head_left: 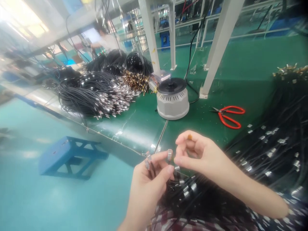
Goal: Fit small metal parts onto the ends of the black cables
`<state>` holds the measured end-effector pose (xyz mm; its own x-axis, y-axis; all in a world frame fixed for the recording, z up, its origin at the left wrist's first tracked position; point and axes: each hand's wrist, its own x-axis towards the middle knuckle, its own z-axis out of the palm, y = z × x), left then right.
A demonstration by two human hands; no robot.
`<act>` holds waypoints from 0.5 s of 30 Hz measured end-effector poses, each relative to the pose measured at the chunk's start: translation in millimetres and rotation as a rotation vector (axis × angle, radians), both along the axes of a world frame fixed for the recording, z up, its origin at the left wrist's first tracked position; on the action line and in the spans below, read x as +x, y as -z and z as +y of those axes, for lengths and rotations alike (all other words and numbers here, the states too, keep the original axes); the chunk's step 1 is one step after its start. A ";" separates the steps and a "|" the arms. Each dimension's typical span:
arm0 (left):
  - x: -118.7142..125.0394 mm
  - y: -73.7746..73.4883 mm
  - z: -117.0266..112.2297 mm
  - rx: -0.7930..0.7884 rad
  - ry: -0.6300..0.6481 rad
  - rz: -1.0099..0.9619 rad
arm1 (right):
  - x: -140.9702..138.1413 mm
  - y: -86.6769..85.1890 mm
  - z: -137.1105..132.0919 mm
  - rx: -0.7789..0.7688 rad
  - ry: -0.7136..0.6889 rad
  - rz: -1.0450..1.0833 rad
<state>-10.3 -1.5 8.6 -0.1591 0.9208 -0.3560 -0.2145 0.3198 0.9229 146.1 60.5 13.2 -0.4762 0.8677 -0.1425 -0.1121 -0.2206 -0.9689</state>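
Observation:
My left hand (150, 186) is closed around several black cables, whose small metal plugs (169, 155) stick up between the fingers and thumb. Close by on the right is my right hand (194, 152), its fingers bent and its thumb apart from the index finger. A small amber patch (190, 137) sits on that index finger; it looks like a bit of tape. No object shows between the right fingertips, which are near the plug in the left hand. Below both hands spreads a heap of black cables (207, 195) with metal ends, lying over my lap.
On the green bench (125, 128) stands a round grey-white machine (172, 102) with a black disc on top. Red-handled scissors (228, 117) lie right of it, coiled cable bundles (96, 93) left. A blue stool (72, 157) is on the floor. Another person (108, 41) sits farther back.

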 end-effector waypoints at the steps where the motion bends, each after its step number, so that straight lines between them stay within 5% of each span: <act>1: 0.1 0.4 -0.4 0.005 0.007 0.015 | -0.9 -0.1 -0.6 0.003 -0.001 -0.003; 15: 0.0 2.9 -1.7 0.029 0.029 0.054 | -2.3 -1.9 -0.3 0.044 -0.017 -0.008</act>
<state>-10.3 -3.2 5.7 -0.1501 0.9351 -0.3210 -0.1551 0.2984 0.9418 143.8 60.2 15.2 -0.4899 0.8651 -0.1080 -0.1010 -0.1793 -0.9786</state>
